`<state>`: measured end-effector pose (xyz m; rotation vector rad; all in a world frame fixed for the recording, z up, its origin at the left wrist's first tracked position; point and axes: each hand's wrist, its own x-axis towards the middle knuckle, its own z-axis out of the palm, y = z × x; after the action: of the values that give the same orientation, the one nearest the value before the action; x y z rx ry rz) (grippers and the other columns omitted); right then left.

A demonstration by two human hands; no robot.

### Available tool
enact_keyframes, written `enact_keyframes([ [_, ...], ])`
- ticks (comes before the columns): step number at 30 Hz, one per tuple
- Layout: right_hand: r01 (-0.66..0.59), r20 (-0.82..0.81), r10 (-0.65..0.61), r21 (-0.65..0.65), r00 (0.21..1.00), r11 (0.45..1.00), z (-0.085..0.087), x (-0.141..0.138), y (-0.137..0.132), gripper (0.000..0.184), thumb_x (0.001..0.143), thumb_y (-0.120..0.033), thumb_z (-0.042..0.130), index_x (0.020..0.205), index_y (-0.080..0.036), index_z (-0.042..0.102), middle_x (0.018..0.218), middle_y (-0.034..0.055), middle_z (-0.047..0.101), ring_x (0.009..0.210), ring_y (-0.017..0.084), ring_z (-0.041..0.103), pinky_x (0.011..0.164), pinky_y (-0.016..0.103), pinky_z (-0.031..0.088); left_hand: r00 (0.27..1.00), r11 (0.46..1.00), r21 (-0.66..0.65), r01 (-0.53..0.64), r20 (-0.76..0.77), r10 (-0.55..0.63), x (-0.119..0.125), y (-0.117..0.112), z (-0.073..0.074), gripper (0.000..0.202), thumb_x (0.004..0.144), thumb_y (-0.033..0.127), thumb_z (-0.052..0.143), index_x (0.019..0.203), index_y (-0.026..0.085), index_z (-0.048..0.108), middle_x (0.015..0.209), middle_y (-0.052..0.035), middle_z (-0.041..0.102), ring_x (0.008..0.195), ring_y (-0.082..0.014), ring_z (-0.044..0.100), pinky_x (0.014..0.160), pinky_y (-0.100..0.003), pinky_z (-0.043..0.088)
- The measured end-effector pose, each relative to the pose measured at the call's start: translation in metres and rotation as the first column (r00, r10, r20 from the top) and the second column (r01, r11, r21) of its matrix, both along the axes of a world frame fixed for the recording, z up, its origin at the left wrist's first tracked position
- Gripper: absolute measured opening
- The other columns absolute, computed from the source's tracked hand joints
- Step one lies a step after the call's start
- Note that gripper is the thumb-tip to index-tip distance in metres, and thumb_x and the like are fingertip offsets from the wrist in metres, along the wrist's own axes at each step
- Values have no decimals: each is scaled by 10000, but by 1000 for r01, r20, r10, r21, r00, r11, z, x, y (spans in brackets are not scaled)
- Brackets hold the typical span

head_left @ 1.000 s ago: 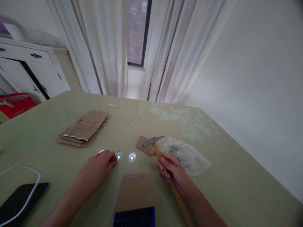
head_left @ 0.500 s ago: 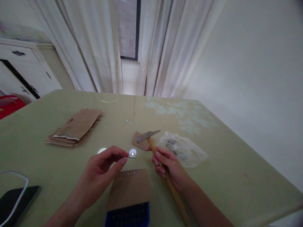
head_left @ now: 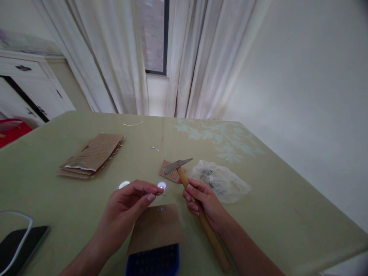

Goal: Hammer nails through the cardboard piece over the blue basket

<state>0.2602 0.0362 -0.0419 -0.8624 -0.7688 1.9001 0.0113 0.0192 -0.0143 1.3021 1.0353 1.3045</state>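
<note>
My left hand [head_left: 129,201] is raised a little above the table, thumb and forefinger pinched on a thin nail [head_left: 157,193] that points right. My right hand [head_left: 201,201] is wrapped round the wooden handle of a small hammer [head_left: 184,180], whose metal head hovers over a small perforated cardboard scrap [head_left: 171,174]. Just below the hands lies a brown cardboard sheet [head_left: 156,228] with a row of nail heads along its far edge, resting on a blue perforated block [head_left: 153,262]. Two small shiny discs [head_left: 124,184] lie beside the left hand.
A stack of perforated cardboard pieces [head_left: 92,155] lies at the left. A clear plastic bag [head_left: 220,180] with small metal parts sits right of the hammer. A black phone [head_left: 20,249] and a white cable [head_left: 15,216] are at the lower left. The table's edge [head_left: 330,214] runs down the right.
My left hand lifted the nail off the table by the shiny discs and brought it up towards the cardboard sheet. The hammer hand stayed almost still; the view shifted slightly.
</note>
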Motion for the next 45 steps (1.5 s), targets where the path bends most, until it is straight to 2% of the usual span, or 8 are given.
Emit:
enact_keyframes([
  [8, -2, 11, 2, 14, 1000, 1000, 2, 0, 0, 376, 839, -410, 928, 1039, -152, 743, 697, -52, 582, 441, 31, 375, 385, 163, 242, 999, 999, 35, -42, 23, 41, 0, 5, -4, 222, 1009, 378, 730, 1181, 247, 680, 879, -14, 785, 845, -170, 750, 820, -261, 622],
  [12, 4, 18, -4, 6, 1000, 1000, -1, 0, 0, 357, 846, -399, 922, 1041, -156, 747, 701, -50, 584, 444, 32, 371, 387, 161, 242, 991, 998, 55, -27, -126, 34, -2, 5, -5, 231, 1067, 384, 612, 1207, 235, 719, 858, -14, 721, 842, -168, 696, 806, -255, 589],
  [17, -4, 18, 4, 7, 1000, 1000, -1, 0, 0, 409, 858, -405, 914, 1141, -153, 760, 710, -48, 585, 448, 33, 375, 391, 160, 250, 948, 997, 69, 46, -318, -22, -1, -1, -6, 372, 1077, 399, 568, 1402, 285, 708, 917, -19, 727, 867, -175, 709, 822, -272, 590],
  [19, -3, 24, 3, 6, 1000, 1000, -1, 0, 0, 393, 858, -406, 914, 1118, -155, 759, 710, -50, 583, 447, 30, 378, 393, 158, 246, 937, 994, 74, 75, -345, -45, 0, -3, -6, 339, 1056, 395, 607, 1356, 296, 731, 943, -17, 756, 869, -175, 730, 831, -273, 592],
  [22, -7, 30, 7, 4, 1000, 1000, 0, 0, 0, 371, 850, -413, 921, 1059, -158, 750, 706, -53, 581, 443, 29, 376, 390, 163, 236, 915, 990, 92, 108, -399, -62, 2, -4, -6, 167, 1003, 379, 685, 1069, 276, 799, 943, -21, 796, 907, -198, 755, 839, -277, 586],
  [24, -11, 29, 11, 2, 1000, 1000, -1, 0, 0, 365, 851, -415, 920, 1041, -159, 743, 708, -52, 581, 445, 29, 376, 392, 166, 231, 896, 990, 96, 103, -440, -51, 3, -4, -5, 134, 983, 374, 710, 969, 274, 798, 938, -18, 816, 912, -207, 761, 840, -283, 583],
  [29, -22, 21, 22, 9, 1000, 1000, 0, 0, 0, 374, 856, -413, 914, 1075, -159, 749, 706, -52, 579, 444, 31, 374, 395, 172, 236, 862, 992, 86, 92, -505, -36, 4, -5, -2, 139, 975, 387, 719, 934, 296, 816, 923, 2, 841, 877, -209, 772, 818, -285, 581],
  [45, -20, 26, 19, 16, 999, 1000, -1, 1, 0, 354, 875, -406, 902, 1083, -158, 760, 713, -49, 578, 445, 32, 378, 392, 168, 244, 839, 984, 148, 104, -544, -7, 2, -5, -4, 134, 969, 399, 736, 947, 311, 834, 927, -5, 855, 872, -224, 789, 835, -299, 602],
])
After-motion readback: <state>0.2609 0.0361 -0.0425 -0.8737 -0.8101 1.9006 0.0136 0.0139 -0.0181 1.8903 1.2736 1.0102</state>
